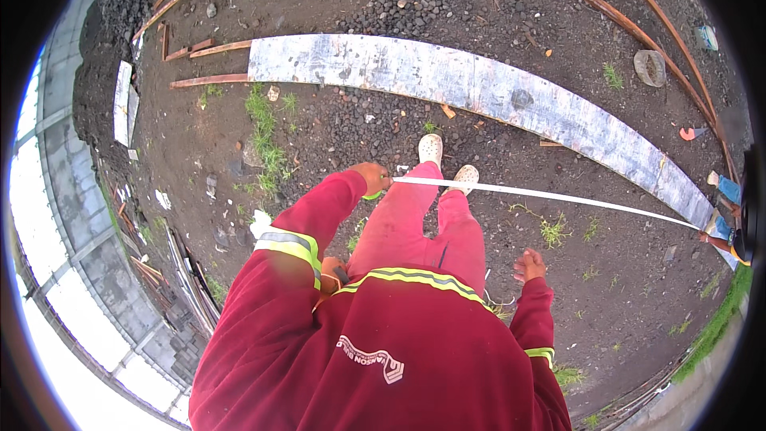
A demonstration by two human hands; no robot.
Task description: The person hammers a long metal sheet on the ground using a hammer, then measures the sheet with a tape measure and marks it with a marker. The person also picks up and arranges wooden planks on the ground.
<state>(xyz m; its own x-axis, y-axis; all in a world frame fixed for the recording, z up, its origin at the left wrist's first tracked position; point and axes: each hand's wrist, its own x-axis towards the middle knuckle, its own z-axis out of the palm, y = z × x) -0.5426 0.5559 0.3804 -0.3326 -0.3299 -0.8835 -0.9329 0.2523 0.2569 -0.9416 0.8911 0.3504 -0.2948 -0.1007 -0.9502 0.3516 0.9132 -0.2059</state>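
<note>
My left hand (pixel 372 178) is closed on the end of a tape measure near my left knee. A bit of yellow-green shows under its fingers. From there the white blade of the tape measure (pixel 550 195) runs taut to the right, past my shins and above the ground. At the far right edge another person's hand (pixel 705 237) is at its other end. My right hand (pixel 529 266) hangs by my right thigh, holding nothing, fingers loosely curled and apart. A brown item (pixel 332 273) at my left hip is partly hidden by my sleeve.
A long whitish panel (pixel 383 60) lies across the soil ahead of my feet. Wooden strips (pixel 211 78) stick out at its left end. Long timbers (pixel 638 28) lie at upper right near a grey lump (pixel 649 68). A block wall (pixel 68 168) stands left.
</note>
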